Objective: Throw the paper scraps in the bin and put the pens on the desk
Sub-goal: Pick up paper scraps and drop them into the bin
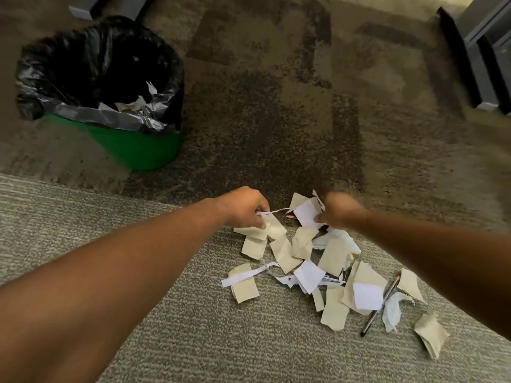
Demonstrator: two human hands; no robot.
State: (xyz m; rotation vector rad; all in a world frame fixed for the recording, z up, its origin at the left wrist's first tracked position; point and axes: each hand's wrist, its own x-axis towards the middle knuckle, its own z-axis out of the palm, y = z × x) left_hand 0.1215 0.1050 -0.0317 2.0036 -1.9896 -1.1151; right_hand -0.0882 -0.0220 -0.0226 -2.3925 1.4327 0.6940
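both hands reach to the far edge of the paper scraps [307, 261] on the carpet, left hand [244, 207] and right hand [338, 210] each pinching scraps, with a pen [380, 306] lying nearer and the bin [116, 139] well apart at far left.

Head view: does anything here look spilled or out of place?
Yes. Torn paper scraps lie strewn over the carpet instead of in the green bin, which already holds a few. A black pen lies among them on the floor. Both the left hand and right hand have scraps in their grip.
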